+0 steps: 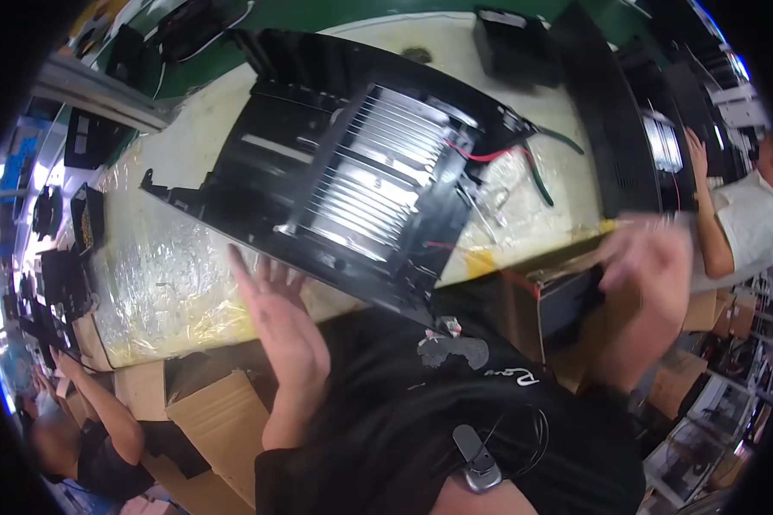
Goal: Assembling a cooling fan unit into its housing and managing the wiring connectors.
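A large black plastic housing lies tilted across the wrapped table top. Set into it is a silvery finned metal panel, with red and dark wires running off its right end. My left hand is at the housing's near edge, fingers stretched out and apart; some fingertips meet or pass behind that edge, and I cannot tell how firmly they touch. To the right, off the housing, my raised right hand is smeared by motion. Its fingers look bent, but whether they hold anything is not visible.
Plastic film covers the pale table. A black box-like part stands at its far side. Cardboard boxes are below the near edge. Co-workers are at left and right, the latter beside another black housing.
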Motion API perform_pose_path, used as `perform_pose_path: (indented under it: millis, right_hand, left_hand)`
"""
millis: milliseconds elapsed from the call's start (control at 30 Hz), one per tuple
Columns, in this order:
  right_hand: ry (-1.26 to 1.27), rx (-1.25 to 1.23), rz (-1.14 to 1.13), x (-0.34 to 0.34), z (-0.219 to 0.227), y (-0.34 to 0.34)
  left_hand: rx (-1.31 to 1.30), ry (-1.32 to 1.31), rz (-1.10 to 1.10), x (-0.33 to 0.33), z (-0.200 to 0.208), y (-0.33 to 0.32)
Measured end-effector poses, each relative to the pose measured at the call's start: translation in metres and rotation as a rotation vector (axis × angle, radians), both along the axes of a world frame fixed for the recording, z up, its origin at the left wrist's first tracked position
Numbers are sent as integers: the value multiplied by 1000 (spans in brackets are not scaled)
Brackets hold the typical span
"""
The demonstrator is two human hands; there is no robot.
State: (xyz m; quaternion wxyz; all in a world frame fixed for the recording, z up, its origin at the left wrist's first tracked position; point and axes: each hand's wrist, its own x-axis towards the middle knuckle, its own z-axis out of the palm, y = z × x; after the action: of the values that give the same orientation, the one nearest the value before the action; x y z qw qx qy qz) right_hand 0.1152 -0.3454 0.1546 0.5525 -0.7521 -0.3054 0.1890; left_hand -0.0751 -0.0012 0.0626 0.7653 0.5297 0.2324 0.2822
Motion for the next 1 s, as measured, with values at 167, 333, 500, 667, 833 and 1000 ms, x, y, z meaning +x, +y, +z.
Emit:
perform_pose_path:
  millis: [167, 333, 500, 667, 833, 1000]
  right_hand:
    - [-23, -47, 59, 125, -19, 124]
    - [461, -131, 232, 119, -49, 203]
    - [480, -28, 230, 95, -56, 188]
    - [521, 172, -91, 96, 35, 212]
    - [684, 448, 208, 211, 94, 259]
    - [518, -68, 47, 332, 87, 295]
  left_hand:
    - [-98, 3, -149, 3, -2, -34]
    - [-78, 16, -143, 14, -15, -35]
    - [-181, -98, -59, 23, -4, -36]
    - [-52, -185, -152, 76, 71, 16]
    - [-21, -383, -211, 231, 121, 90]
    - [-130, -359, -305, 385, 91, 163]
